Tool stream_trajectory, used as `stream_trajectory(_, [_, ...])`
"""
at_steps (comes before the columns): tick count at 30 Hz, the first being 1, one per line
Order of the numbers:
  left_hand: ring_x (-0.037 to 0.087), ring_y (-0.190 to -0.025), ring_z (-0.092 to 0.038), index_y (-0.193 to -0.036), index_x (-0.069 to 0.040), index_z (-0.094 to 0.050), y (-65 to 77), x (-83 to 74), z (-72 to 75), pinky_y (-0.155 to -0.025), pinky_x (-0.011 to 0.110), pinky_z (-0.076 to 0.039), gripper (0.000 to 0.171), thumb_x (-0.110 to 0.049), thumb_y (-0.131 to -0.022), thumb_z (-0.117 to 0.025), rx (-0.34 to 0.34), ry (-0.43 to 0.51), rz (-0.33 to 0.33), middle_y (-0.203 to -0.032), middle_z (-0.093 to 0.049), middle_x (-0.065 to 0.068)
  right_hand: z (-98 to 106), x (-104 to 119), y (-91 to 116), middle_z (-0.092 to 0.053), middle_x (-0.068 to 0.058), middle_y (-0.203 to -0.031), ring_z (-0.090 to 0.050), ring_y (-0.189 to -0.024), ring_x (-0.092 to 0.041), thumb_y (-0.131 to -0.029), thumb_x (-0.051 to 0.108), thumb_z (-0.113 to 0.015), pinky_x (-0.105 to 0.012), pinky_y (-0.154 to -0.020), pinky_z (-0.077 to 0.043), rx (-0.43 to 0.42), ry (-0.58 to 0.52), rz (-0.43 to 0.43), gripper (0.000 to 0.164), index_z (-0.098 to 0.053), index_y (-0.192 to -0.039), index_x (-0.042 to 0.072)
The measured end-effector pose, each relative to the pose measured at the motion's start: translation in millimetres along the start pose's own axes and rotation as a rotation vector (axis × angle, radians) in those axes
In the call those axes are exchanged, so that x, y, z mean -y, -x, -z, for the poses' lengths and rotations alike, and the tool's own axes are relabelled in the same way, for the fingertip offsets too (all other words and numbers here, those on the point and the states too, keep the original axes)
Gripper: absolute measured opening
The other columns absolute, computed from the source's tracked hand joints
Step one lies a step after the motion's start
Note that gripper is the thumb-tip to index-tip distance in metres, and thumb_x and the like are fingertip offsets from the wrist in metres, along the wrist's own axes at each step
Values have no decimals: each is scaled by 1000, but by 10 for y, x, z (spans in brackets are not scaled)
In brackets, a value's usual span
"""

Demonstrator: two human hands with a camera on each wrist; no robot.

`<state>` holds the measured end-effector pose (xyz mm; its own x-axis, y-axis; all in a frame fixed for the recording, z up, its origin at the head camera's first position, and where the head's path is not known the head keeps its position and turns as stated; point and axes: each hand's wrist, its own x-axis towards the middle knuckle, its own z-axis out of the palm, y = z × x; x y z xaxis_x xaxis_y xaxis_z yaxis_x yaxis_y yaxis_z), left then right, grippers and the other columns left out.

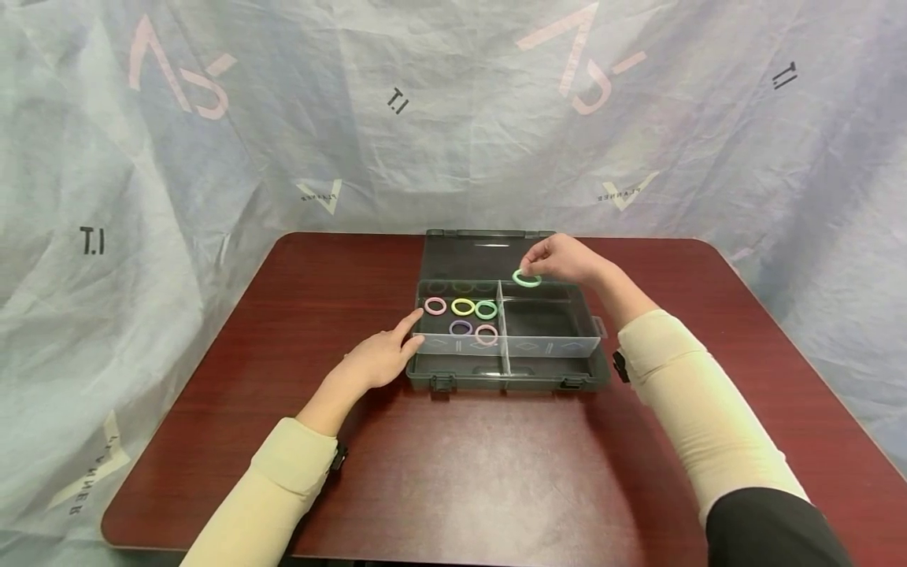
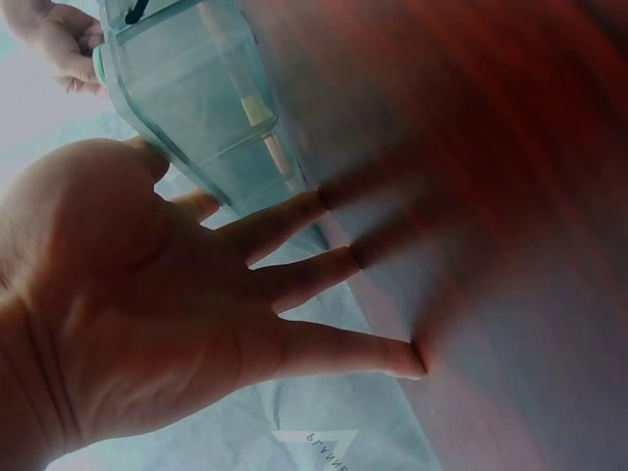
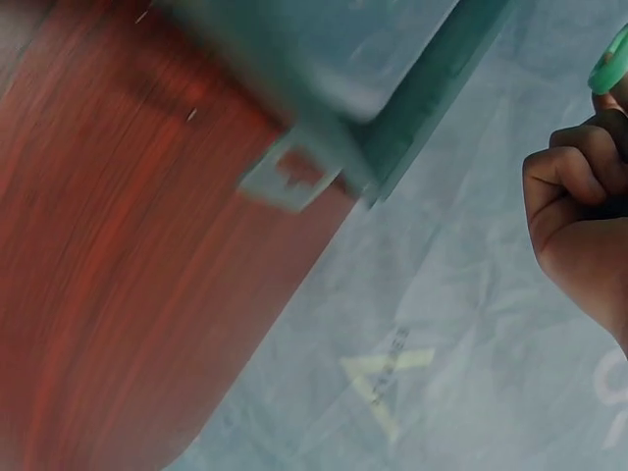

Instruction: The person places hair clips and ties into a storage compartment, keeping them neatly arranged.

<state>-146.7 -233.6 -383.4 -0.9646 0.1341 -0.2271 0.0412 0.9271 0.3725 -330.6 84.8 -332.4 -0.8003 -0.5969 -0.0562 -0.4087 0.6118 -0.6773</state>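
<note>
Between thumb and fingers my right hand (image 1: 563, 258) pinches a green ring (image 1: 527, 279), held above the back of the right compartment; the same green ring (image 3: 610, 65) shows at the edge of the right wrist view. A translucent grey divided box (image 1: 418, 381) stands on the table with its lid (image 1: 460, 256) folded back. In its left compartment are several rings: pink (image 1: 435, 305), yellow (image 1: 463, 307), green (image 1: 486, 309), purple (image 1: 460, 328) and pale pink (image 1: 486, 335). My left hand (image 1: 379, 358) touches the box's left side with thumb and forefinger; its other fingers (image 2: 294, 280) spread down to the table.
The dark red wooden table (image 1: 453, 480) extends around the box to rounded corners. A clear divider (image 1: 502, 319) separates left from right in the box. A latch tab (image 3: 292, 175) juts from its right side. Behind the table hangs a grey printed cloth (image 1: 453, 142).
</note>
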Motion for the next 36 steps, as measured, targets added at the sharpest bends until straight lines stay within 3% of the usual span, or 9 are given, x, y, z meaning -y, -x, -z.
stream_trajectory(9, [41,-132,-51,-165,-27,-12,-7,6,5,-108,59,-39,62,-46,-110,-34,-3,8,0,-141,-56,23,-225,278,-211,-73,-9,-97,-56,-85,-22,-98,19,-68,-38,-81,-46,44,8,61,17,-77,-100,5])
stream_trajectory(16, [40,-133,-51,-165,-29,-11,-6,3,-4,-108,58,-38,62,-47,-110,-34,2,13,11,-143,-55,21,-432,458,-357,-72,-6,-104,-61,-97,-21,-99,19,-68,-42,-91,-48,88,27,92,16,-77,-102,6])
stream_trajectory(24, [40,-133,-51,-164,-29,-12,5,-23,15,-108,58,-38,61,-48,-110,-34,-6,10,21,-144,-53,23,-633,623,-470,-73,-5,-104,-58,-85,-20,-98,18,-68,-39,-86,-47,126,46,122,15,-78,-102,7])
stream_trajectory(32, [41,-134,-49,-164,-32,-11,-8,-4,-2,-108,60,-38,62,-50,-109,-33,10,33,31,-146,-52,22,-843,706,-553,-73,-6,-102,-63,-93,-26,-98,16,-69,-39,-85,-51,152,42,106,16,-79,-101,4])
stream_trajectory(36, [40,-133,-51,-164,-31,-12,-8,2,-12,-107,61,-39,62,-50,-110,-33,11,30,31,-145,-53,21,-927,746,-580,-74,-9,-99,-60,-82,-24,-97,15,-68,-34,-76,-48,167,56,105,16,-79,-99,2])
